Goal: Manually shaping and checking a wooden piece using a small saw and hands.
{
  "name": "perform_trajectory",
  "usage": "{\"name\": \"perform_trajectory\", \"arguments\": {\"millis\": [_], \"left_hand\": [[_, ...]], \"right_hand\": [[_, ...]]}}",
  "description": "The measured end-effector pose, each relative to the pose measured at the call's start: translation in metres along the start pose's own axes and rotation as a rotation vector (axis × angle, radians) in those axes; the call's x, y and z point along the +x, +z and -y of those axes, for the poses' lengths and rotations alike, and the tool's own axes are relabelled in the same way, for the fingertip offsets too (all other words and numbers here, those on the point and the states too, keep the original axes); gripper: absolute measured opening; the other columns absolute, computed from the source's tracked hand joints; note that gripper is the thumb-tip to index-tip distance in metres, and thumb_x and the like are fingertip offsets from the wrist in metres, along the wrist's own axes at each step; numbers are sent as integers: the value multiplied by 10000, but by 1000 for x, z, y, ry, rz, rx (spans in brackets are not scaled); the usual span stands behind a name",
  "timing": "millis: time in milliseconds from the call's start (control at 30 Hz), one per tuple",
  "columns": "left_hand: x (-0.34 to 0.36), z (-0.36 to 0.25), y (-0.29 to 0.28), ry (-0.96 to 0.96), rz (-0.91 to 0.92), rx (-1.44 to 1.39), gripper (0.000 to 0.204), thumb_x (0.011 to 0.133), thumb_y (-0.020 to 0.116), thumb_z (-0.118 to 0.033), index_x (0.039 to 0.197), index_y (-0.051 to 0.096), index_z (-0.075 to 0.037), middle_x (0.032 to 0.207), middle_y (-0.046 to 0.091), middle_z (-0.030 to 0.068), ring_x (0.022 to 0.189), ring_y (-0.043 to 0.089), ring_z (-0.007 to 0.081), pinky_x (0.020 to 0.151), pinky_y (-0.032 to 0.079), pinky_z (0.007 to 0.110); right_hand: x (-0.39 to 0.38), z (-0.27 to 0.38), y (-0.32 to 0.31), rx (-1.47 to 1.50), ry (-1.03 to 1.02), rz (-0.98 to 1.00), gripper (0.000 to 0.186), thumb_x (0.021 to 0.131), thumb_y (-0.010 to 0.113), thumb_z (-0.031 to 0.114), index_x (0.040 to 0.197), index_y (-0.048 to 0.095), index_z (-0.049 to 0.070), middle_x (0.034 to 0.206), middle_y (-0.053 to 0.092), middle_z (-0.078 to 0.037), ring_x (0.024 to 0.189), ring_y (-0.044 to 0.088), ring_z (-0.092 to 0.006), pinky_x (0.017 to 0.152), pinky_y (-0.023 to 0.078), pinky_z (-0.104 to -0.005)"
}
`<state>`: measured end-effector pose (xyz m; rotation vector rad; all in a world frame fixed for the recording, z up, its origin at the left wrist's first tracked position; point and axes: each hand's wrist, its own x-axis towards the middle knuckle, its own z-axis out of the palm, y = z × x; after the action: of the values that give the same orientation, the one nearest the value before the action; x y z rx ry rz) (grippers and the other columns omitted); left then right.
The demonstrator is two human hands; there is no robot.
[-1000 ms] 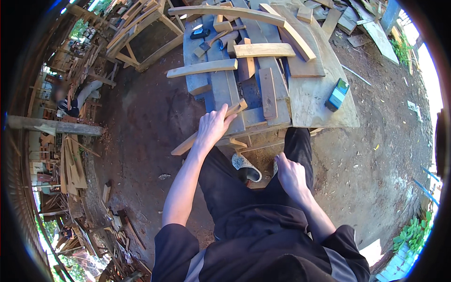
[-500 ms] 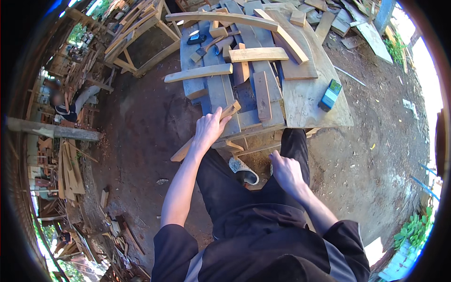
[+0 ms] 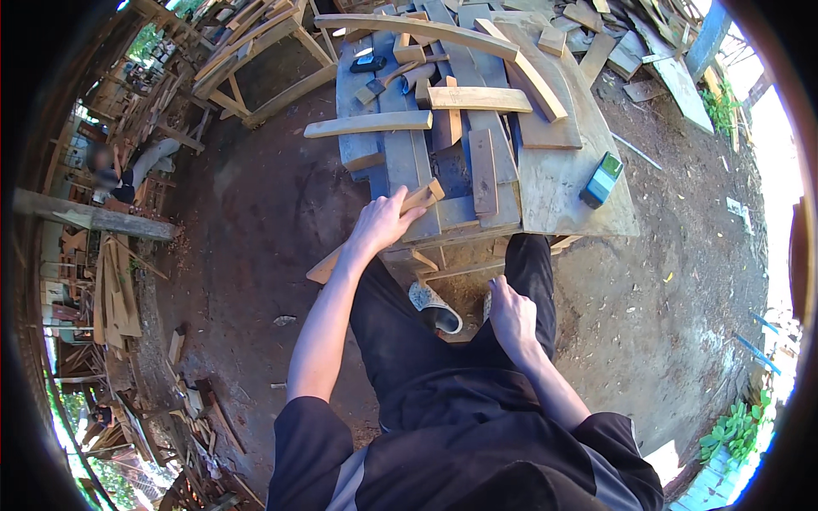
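Left hand [image 3: 379, 224] closed around wooden strip [image 3: 423, 197], strip slanting 8 to 2 o'clock by bench's near edge. Right hand [image 3: 514, 319] near right thigh, fingers curled; can't tell if gripping anything. Boxy blue-green container [image 3: 602, 180] on bench [image 3: 554, 210], 1 o'clock from right hand; contents hidden. Tape measure [image 3: 368, 64] 12 o'clock from left hand.

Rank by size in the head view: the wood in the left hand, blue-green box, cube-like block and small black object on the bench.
Held wood, partly behind the left hand
Blue-green box
Cube-like block and small black object: too alike to rank
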<state>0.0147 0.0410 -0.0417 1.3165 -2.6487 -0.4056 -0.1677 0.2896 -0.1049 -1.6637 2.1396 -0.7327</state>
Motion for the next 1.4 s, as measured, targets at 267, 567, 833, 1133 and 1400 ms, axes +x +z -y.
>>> {"name": "perform_trajectory", "arguments": {"millis": [267, 567, 833, 1133, 1400], "left_hand": [[-7, 0, -14, -149, 236, -165, 462, 961, 640, -416, 1227, 585, -42, 745, 681, 264, 714, 704, 407, 685, 570, 504], [-26, -29, -13, 55, -466, 459, 445, 913, 676, -132, 1349, 590, -168, 844, 602, 81, 715, 668, 240, 585, 540, 383], [-18, -17, -29, 9, -482, -168, 577, 883, 725, -199, 1410, 516, -87, 931, 626, 132, 847, 661, 337, 755, 533, 451], [-31, 4, -9, -114, -128, 254, 360, 902, 660, -182, 1214, 562, -34, 884, 665, 168, 859, 702, 300, 750, 552, 426], [-41, 23, -27, -199, -388, 615, 446, 820, 677, -78, 1240, 533, -34, 1006, 626, 136, 910, 665, 298, 756, 554, 405]], "right_hand": [[4, -1, -9, 40, -47, -23, 147, 1010, 550, 174, 956, 518, 41, 742, 657, -168, 600, 658, -363, 498, 504, -457], [6, 34, -60, 79, -91, -8, 172, 1020, 542, 165, 912, 489, 42, 661, 629, -169, 548, 629, -374, 458, 479, -458], [23, 40, -79, 1, -66, -65, 121, 1010, 545, 148, 961, 514, 43, 746, 664, -161, 592, 652, -370, 500, 495, -467], [19, 44, -86, -70, -78, 133, 188, 1019, 528, 208, 921, 530, 47, 695, 668, -173, 602, 665, -380, 517, 504, -489], [4, 59, -101, -128, -119, 149, 183, 1014, 531, 191, 904, 526, 44, 692, 670, -158, 579, 661, -366, 502, 500, -476]]}}
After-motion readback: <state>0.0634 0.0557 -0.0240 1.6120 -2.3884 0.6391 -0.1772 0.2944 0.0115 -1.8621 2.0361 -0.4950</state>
